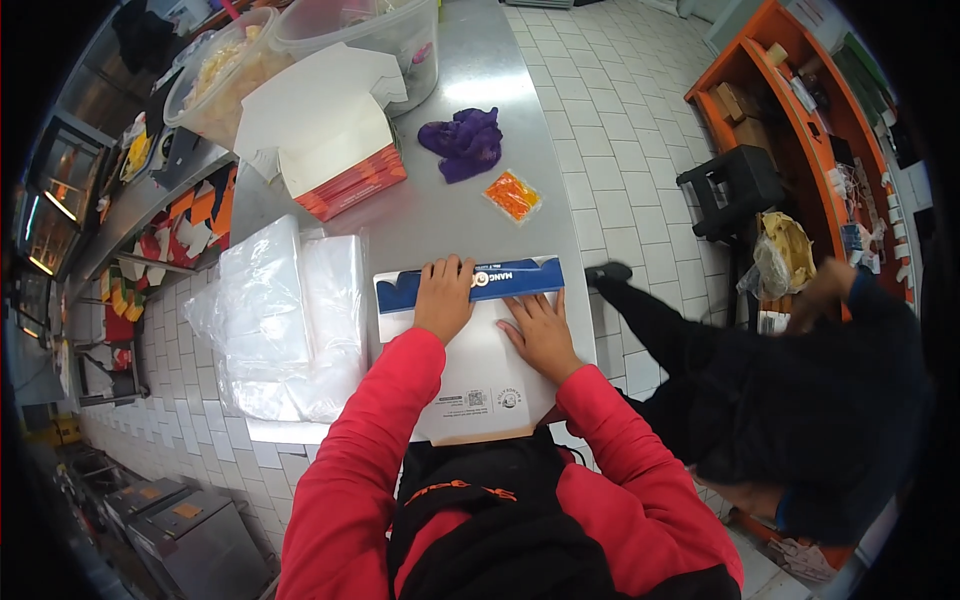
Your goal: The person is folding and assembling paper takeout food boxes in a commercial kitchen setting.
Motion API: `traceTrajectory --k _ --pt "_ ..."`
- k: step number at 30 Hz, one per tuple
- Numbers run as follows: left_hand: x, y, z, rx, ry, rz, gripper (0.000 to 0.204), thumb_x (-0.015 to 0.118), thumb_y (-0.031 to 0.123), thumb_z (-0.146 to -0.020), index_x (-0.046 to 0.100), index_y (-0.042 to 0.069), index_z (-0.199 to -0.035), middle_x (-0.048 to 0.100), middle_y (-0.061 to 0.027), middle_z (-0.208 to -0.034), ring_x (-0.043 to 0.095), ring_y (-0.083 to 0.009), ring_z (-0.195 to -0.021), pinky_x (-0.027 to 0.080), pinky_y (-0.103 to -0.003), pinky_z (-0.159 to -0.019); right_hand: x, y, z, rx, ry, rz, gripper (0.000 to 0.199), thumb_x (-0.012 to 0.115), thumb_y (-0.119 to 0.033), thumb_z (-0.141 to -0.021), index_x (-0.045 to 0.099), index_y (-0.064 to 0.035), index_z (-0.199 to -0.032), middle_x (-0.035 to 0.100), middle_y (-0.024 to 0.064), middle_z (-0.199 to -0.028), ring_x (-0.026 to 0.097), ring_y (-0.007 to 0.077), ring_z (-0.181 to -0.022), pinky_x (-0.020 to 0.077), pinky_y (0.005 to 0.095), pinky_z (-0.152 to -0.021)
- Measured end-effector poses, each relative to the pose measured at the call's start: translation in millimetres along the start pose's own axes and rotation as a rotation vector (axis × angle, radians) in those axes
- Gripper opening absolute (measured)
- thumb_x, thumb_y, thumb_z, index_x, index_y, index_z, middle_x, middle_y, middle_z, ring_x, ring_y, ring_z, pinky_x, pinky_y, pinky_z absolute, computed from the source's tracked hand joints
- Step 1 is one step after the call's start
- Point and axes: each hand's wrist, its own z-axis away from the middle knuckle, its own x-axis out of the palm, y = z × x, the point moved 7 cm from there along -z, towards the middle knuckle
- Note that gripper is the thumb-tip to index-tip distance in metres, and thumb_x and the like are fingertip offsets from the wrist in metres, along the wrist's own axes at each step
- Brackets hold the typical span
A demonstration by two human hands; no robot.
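Note:
In front of me on the metal table lies a cardboard box blank [465, 370], white with small dark print, its far end a folded blue flap [515, 281]. My left hand [446, 297] is closed over the middle of this flap, the fingers bent across it. On the white card just below the flap rests my right hand [540, 335], fingers spread and fingertips at the flap's lower edge. To the left of the blank is a stack of clear plastic bags [285, 320]. Both forearms wear red sleeves.
Beyond the bags stand stacked red-and-white cartons [350, 180] and clear plastic tubs [225, 85]. A purple cloth [463, 143] and an orange sachet [513, 196] lie farther along the metal table [490, 60]. A person in dark clothes [790, 400] is at the right, near orange shelves [735, 55].

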Motion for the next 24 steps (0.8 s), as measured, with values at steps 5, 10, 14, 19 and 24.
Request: traceTrajectory --k 5,10,14,19,24 --pt "-7.3 2.4 2.1 0.002 0.065 0.070 0.062 0.069 0.046 -0.080 0.054 0.001 -0.119 0.053 -0.0117 -0.106 0.049 -0.0286 -0.101 0.036 -0.042 -0.094 -2.7 -4.9 4.6 0.053 0.028 0.000 0.037 0.059 -0.027 -0.092 0.058 -0.0056 -0.123 0.054 0.0131 -0.124 0.049 0.0312 -0.122 0.0231 0.0586 -0.112" --pt "6.1 -22.0 -3.2 -0.041 0.124 0.215 0.063 0.065 0.054 -0.082 0.055 0.001 -0.115 0.055 -0.0107 -0.108 0.049 -0.0285 -0.102 0.033 -0.042 -0.094 -22.8 -36.1 11.8 0.025 0.141 -0.062 0.029 0.055 -0.012 -0.090 0.058 -0.0031 -0.118 0.052 0.0149 -0.132 0.047 0.0351 -0.125 0.0294 0.0527 -0.111" --pt "17.4 -19.9 -19.4 -0.167 0.069 0.320 0.051 0.066 0.053 -0.082 0.060 0.007 -0.104 0.059 -0.0058 -0.103 0.051 -0.0269 -0.101 0.034 -0.043 -0.091 -14.0 -65.3 49.6 -0.095 0.022 -0.238 0.039 0.060 -0.004 -0.080 0.056 0.0006 -0.119 0.052 0.0177 -0.132 0.049 0.0353 -0.124 0.0371 0.0440 -0.108" --pt "26.1 -33.8 -16.5 -0.225 0.016 0.268 0.048 0.066 0.054 -0.081 0.061 0.011 -0.101 0.062 -0.0044 -0.105 0.053 -0.0284 -0.101 0.034 -0.044 -0.090 22.3 -97.7 76.9 -0.116 -0.106 -0.123 0.053 0.051 -0.012 -0.090 0.040 0.0002 -0.141 0.036 0.0171 -0.149 0.033 0.0323 -0.140 0.0248 0.0481 -0.115" --pt "12.5 -33.4 -5.9 -0.100 0.062 0.230 0.053 0.063 0.057 -0.082 0.060 0.009 -0.105 0.062 -0.0075 -0.108 0.055 -0.0298 -0.102 0.036 -0.045 -0.089 38.1 -114.4 77.4 -0.036 -0.155 -0.127 0.058 0.050 -0.020 -0.094 0.032 -0.0050 -0.148 0.028 0.0132 -0.155 0.024 0.0311 -0.145 0.0209 0.0511 -0.117"
